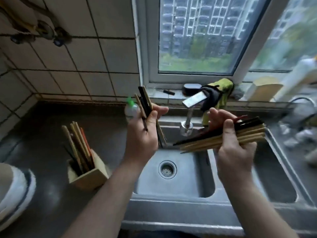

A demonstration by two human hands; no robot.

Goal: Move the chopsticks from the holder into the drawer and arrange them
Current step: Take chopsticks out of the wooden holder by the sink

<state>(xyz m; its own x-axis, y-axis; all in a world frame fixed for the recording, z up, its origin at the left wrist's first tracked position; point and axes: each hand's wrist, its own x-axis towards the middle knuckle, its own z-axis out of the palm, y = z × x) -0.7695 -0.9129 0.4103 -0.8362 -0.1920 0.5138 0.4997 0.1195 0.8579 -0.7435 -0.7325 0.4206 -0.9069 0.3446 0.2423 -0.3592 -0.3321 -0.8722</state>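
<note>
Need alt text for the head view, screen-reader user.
Over a steel double sink, the left hand grips a few chopsticks nearly upright while the right hand holds a larger bundle sideways. More chopsticks stand in a wooden holder on the counter to the left.

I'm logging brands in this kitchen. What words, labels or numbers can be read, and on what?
No readable text anywhere.
Small bottle with green cap: too blurred to read any label.
Wooden holder: plain, no print visible.
Chopsticks in the right hand: no marks visible.

head camera looks forward and down, close over the sink [173, 186].
</note>
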